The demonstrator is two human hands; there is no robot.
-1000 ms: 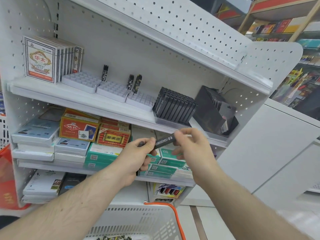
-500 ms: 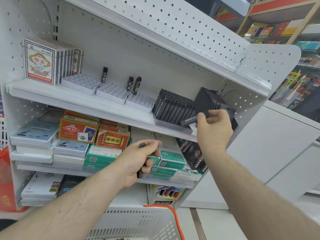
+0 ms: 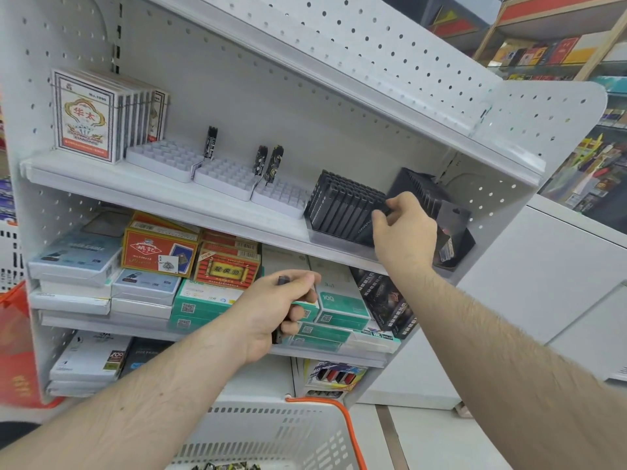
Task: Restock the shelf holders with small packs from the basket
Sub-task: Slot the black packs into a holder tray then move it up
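Your right grip (image 3: 402, 228) pinches a pack (image 3: 364, 232) at the holder (image 3: 342, 206); your left grip (image 3: 281, 307) clamps spare packs (image 3: 279, 334).

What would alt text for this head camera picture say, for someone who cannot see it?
A person's right hand pushes a slim black pack into a row of like packs in a clear holder on a white shop shelf. The left hand grips more dark packs lower down, above a white basket with an orange handle.
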